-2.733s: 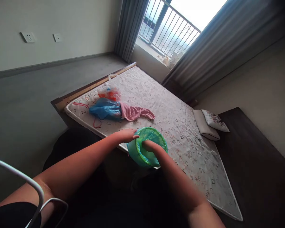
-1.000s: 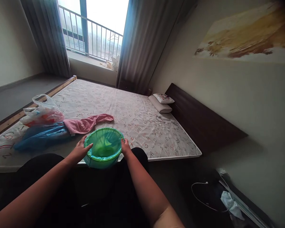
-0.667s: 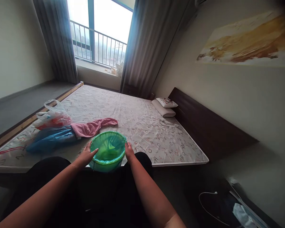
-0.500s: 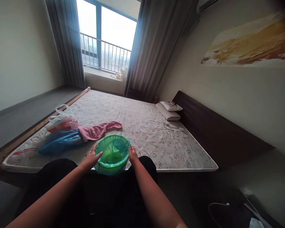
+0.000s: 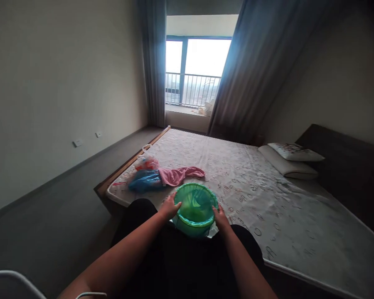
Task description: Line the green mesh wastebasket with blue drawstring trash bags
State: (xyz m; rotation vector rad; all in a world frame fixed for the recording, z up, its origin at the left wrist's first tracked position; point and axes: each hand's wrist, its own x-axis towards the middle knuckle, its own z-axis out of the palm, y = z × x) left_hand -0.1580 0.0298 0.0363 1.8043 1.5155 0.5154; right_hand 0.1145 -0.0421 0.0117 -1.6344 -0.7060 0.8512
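Between my two hands is a green round trash bin (image 5: pixel 195 224), lined with a thin green-blue plastic bag that folds over its rim. My left hand (image 5: pixel 170 207) grips the rim's left side, thumb on top. On the opposite side my right hand (image 5: pixel 220 216) holds the rim, its fingers partly hidden behind the bin. The bin is at the near edge of the mattress, above my knees. Just beyond it on the mattress lie a pink cloth (image 5: pixel 177 176) and a blue plastic bag (image 5: pixel 146 181).
The bare mattress (image 5: pixel 237 182) spreads ahead, patterned with letters. A clear-and-red plastic bag (image 5: pixel 147 162) sits by its left edge. Pillows (image 5: pixel 294 153) lie near the dark headboard (image 5: pixel 345 153). Grey floor (image 5: pixel 81 207) runs along the left wall. A pale curved rim (image 5: pixel 12 276) shows at lower left.
My view has swung left, so the bed, window and bin appear farther right. Both hands keep their hold on the bin. The left wall and floor show more; the wall painting is out of view.
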